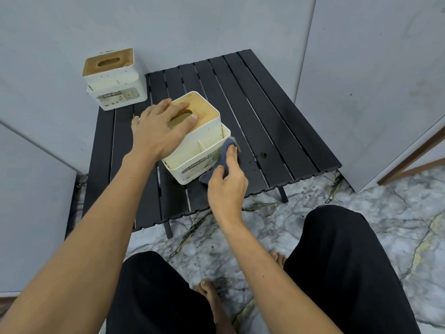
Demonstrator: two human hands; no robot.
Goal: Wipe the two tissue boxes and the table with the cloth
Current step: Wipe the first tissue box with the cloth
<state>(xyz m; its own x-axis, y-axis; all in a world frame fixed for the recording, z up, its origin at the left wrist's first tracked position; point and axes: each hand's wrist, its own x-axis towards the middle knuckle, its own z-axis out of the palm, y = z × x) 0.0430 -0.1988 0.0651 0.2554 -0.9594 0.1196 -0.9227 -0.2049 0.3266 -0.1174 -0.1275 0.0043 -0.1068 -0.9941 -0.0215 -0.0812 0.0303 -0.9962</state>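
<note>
Cloth (222,156) is in our right hand (227,186), a dark blue rag that our fingers curl around and pinch, and we've got it pushed up against the right side wall of the near tissue box (201,150), down by its front corner. That box sits roughly mid-table, turned at an angle to us, cream plastic with a wooden lid that has an oval slot in it, plus a little divided tray along its front and a label on the outer face.

Our left hand (161,127) lies flat on top of that lid, fingers straight and spread, palm pressing down, not gripping anything. The fingertips reach across to about the slot.

The second tissue box (115,79) is the same design and stands at the far left corner of the table (277,112), well apart from the one we're on, nothing touching it. It looks like part of it hangs past the table's edge, hard to say for sure.

The table is low, black and slatted, with a couple of dark wet-looking spots on the slats just right of the cloth. Underneath is a marble-pattern floor (361,227), and we can see our black trousers and bare feet at the bottom.
</note>
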